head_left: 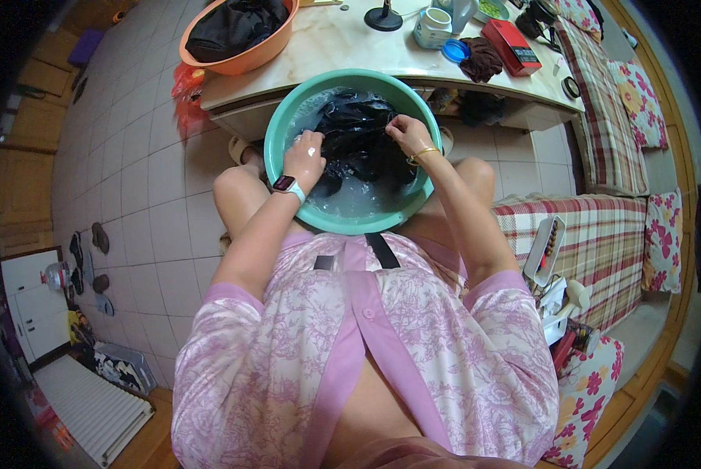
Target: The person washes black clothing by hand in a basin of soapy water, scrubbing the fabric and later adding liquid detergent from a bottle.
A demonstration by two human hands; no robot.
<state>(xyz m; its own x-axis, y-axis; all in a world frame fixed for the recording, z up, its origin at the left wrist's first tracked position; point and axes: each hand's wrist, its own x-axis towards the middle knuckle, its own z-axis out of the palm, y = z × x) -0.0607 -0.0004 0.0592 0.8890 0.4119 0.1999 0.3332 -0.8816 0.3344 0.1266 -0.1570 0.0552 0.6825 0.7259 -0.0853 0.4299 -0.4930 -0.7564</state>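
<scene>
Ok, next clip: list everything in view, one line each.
basin: 1, teal, on floor between the knees, holding water
garment: 1, black, wet, in the teal basin
second basin: 1, orange, on table, dark clothes inside
table: 1, pale marble top, behind the basin
red box: 1, on table
sofa: 1, red plaid, floral cushions, right
left hand: 1, smartwatch on wrist, on garment
right hand: 1, gold bangle, pinching garment

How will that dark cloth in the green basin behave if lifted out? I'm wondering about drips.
The dark cloth lies crumpled in water, so it is probably floppy, heavier than when dry, and dripping. Both the left hand and right hand bunch it easily.
</scene>
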